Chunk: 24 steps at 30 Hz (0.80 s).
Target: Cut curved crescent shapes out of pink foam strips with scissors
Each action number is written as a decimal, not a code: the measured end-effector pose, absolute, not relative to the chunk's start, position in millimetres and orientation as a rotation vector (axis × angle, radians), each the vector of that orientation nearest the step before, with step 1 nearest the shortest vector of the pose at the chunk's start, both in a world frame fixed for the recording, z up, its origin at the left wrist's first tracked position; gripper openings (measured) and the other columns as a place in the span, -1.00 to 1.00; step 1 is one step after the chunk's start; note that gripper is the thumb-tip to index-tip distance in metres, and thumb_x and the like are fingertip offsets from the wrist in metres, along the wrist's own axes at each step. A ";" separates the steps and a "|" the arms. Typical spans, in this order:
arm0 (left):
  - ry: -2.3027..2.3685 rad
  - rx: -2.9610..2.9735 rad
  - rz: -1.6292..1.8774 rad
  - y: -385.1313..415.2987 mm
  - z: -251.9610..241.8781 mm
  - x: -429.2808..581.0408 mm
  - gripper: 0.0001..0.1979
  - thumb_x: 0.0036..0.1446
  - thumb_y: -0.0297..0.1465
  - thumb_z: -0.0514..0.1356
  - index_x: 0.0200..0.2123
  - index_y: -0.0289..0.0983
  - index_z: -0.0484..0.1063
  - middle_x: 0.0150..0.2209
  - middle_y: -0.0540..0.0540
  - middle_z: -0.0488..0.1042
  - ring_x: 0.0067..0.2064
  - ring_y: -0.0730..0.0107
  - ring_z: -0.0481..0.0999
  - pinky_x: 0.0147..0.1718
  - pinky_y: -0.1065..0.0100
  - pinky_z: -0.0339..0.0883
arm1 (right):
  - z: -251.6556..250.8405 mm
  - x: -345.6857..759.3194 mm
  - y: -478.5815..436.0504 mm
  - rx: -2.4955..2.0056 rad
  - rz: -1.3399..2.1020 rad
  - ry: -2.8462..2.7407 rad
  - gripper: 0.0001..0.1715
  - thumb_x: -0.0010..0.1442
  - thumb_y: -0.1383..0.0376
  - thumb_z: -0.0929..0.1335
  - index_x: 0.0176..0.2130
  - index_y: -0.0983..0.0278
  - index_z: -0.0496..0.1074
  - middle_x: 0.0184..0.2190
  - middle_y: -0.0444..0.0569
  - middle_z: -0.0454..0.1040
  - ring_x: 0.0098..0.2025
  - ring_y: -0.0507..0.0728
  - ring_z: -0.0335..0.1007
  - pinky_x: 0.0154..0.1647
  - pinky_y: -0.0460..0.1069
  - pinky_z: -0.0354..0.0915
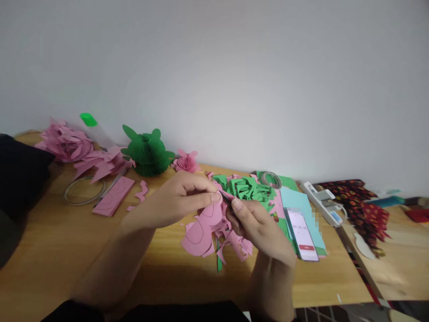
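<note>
Pink paper piece (205, 223): curved cut-out with pencilled arcs, held above the near middle of the wooden bench (60, 250), over pink scraps (234, 243).
Left hand (181, 199): grip closed, thumb and fingers pinching the paper's upper edge.
Right hand (258, 226): grip closed on a small dark tool (227, 200), its tip at the same edge; what kind of tool cannot be told.
Phone (302, 235): right, screen lit.
Green scraps (250, 188): beyond the hands.
Green paper ornament (146, 153): far left, by the wall.
</note>
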<state>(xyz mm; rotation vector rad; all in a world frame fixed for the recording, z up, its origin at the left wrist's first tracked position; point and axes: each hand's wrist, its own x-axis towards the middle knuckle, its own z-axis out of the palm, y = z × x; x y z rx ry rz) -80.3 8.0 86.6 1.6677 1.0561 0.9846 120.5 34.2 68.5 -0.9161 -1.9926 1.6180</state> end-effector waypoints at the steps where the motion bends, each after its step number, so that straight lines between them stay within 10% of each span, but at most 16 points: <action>1: 1.050 1.679 0.980 8.2 86.8 -80.6 -0.68 0.16 -0.39 0.07 -0.64 -0.29 0.27 -0.64 0.09 0.20 -0.55 0.54 0.19 -0.56 0.48 0.10 | 68.2 120.6 34.3 -0.907 1.617 -1.997 -0.39 0.33 -0.05 0.14 -0.60 0.24 0.14 -0.69 -0.24 0.07 -0.64 -0.05 -0.03 -0.63 -0.08 -0.02; 24: 0.987 1.135 0.909 70.7 30.1 -26.6 -0.88 -0.20 -0.34 0.34 -0.59 -0.30 0.55 -0.63 -0.04 0.46 -0.58 0.48 0.36 -0.58 0.45 0.23 | 39.7 157.2 51.6 -1.170 1.537 -1.722 -0.30 0.22 -0.18 0.17 -0.70 0.20 0.05 -0.78 -0.26 -0.01 -0.72 -0.06 -0.14 -0.71 -0.08 -0.14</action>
